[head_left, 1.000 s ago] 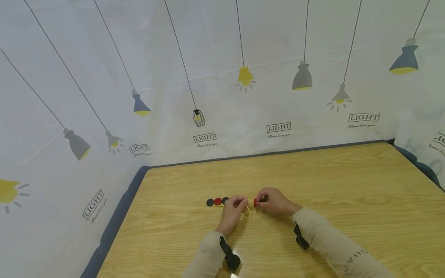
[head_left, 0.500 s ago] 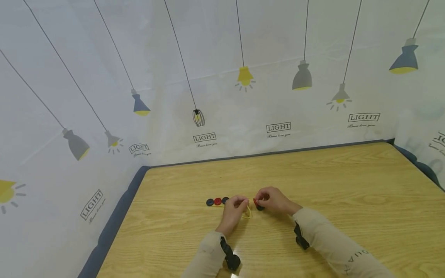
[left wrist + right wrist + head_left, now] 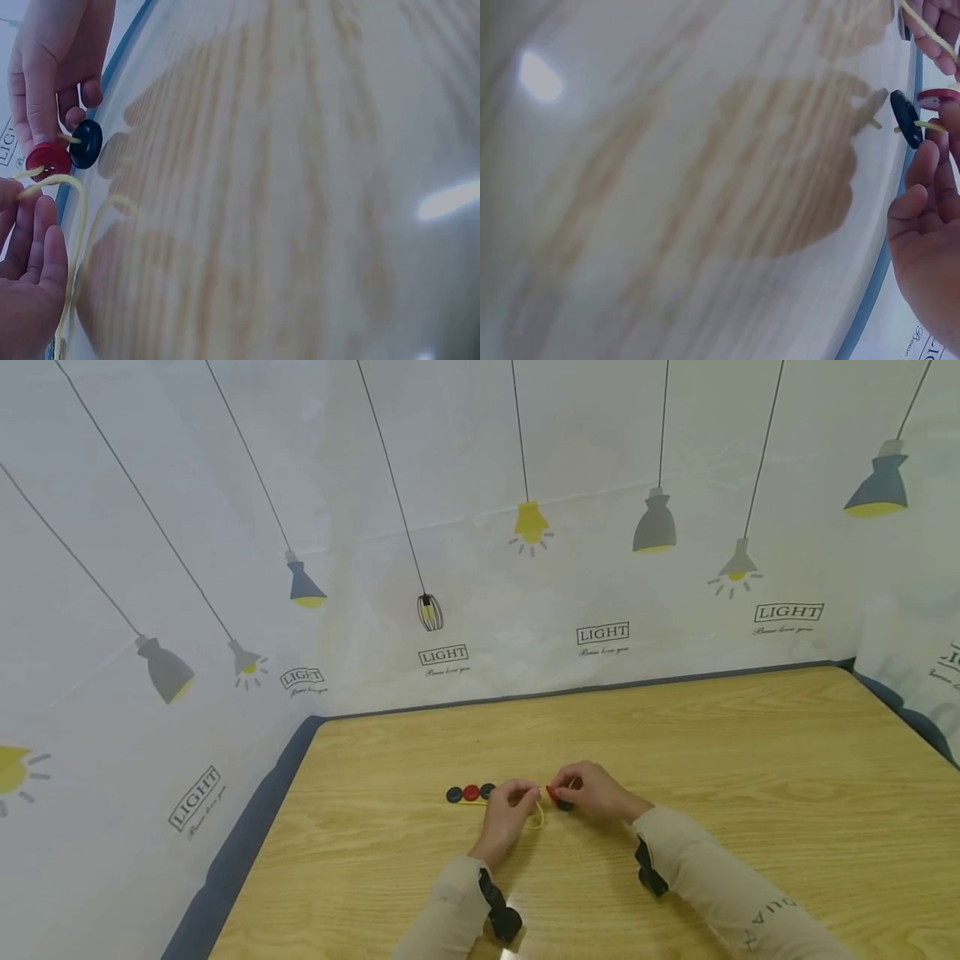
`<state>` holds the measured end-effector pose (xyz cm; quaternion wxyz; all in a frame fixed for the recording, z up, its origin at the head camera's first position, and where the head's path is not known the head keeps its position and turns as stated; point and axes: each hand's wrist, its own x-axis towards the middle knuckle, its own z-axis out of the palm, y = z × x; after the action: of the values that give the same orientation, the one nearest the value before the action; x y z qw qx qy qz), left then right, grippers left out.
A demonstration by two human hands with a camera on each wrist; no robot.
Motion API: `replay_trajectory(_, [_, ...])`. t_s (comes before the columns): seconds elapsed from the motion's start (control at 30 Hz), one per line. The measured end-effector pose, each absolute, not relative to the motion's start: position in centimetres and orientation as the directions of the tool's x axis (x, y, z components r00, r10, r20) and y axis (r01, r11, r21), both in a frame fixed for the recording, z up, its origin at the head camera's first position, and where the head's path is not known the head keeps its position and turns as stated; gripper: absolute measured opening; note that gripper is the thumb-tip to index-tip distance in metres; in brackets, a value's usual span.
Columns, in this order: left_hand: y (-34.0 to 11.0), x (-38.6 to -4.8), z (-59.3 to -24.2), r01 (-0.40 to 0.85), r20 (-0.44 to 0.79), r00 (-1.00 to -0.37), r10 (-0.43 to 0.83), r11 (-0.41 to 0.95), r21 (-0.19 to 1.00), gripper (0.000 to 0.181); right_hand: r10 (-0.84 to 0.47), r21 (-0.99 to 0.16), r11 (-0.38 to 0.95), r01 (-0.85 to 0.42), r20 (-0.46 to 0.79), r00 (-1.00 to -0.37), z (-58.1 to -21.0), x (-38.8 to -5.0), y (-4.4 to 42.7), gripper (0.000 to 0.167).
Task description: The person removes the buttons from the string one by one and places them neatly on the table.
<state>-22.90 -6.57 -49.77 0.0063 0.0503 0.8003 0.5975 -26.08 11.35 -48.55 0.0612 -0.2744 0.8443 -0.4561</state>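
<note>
My left hand point(image 3: 508, 817) pinches a yellow string point(image 3: 81, 206) near the middle of the table, and a loop of it hangs below the fingertips. Just right of it, my right hand point(image 3: 597, 792) holds a red button point(image 3: 49, 160) between thumb and fingers. In the left wrist view the string reaches the red button's face at its holes. A dark button point(image 3: 86, 144) hangs on the string beside the red one, below the right fingers. In the right wrist view this dark button point(image 3: 906, 120) is seen nearly edge-on, with string on both sides.
Left of my left hand, a dark button point(image 3: 454, 794), a red button point(image 3: 471, 792) and another dark button point(image 3: 487, 790) lie in a row. A length of yellow string runs along their near side. The wooden table point(image 3: 675, 735) ends at a wall printed with lamps.
The dark button by my right hand has dropped lower, under the fingers. The red button has tilted in the right fingertips. My left hand stays nearly where it was.
</note>
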Motion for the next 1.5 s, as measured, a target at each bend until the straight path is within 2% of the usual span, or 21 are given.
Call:
replay_trajectory(0.27, [-5.7, -22.0, -48.1, 0.099, 0.082, -0.993, 0.082, 0.236, 0.967, 0.014, -0.489, -0.818, 0.411, -0.403, 0.175, -0.855, -48.1, -25.9, 11.6, 0.008])
replay_trajectory(0.4, [-5.5, -22.4, -48.9, 0.084, 0.066, -0.994, 0.088, 0.217, 0.973, 0.015, -0.497, -0.824, 0.395, -0.406, 0.18, -0.849, -48.0, -25.9, 11.7, 0.009])
replay_trajectory(0.73, [-4.7, -23.2, -50.3, 0.083, 0.061, -0.991, 0.115, 0.192, 0.978, 0.035, -0.488, -0.833, 0.394, -0.389, 0.17, -0.856, -47.8, -26.0, 11.5, 0.009])
replay_trajectory(0.97, [-4.8, -22.4, -49.1, 0.116, 0.097, -0.984, 0.147, 0.127, 0.985, 0.028, -0.488, -0.833, 0.4, -0.383, 0.16, -0.858, -47.6, -26.0, 11.5, 0.009])
replay_trajectory(1.13, [-4.9, -21.6, -47.5, 0.089, 0.073, -0.986, 0.147, 0.109, 0.99, 0.024, -0.497, -0.836, 0.391, -0.384, 0.16, -0.853, -47.8, -26.1, 11.7, 0.008])
replay_trajectory(1.33, [-4.7, -21.6, -47.8, 0.111, 0.096, -0.986, 0.139, 0.104, 0.988, 0.023, -0.505, -0.852, 0.347, -0.392, 0.182, -0.843, -47.8, -25.9, 11.6, 0.01])
replay_trajectory(1.5, [-4.6, -21.6, -47.9, 0.125, 0.109, -0.987, 0.12, 0.134, 0.983, 0.022, -0.496, -0.843, 0.367, -0.392, 0.18, -0.85, -48.0, -25.9, 11.7, 0.009])
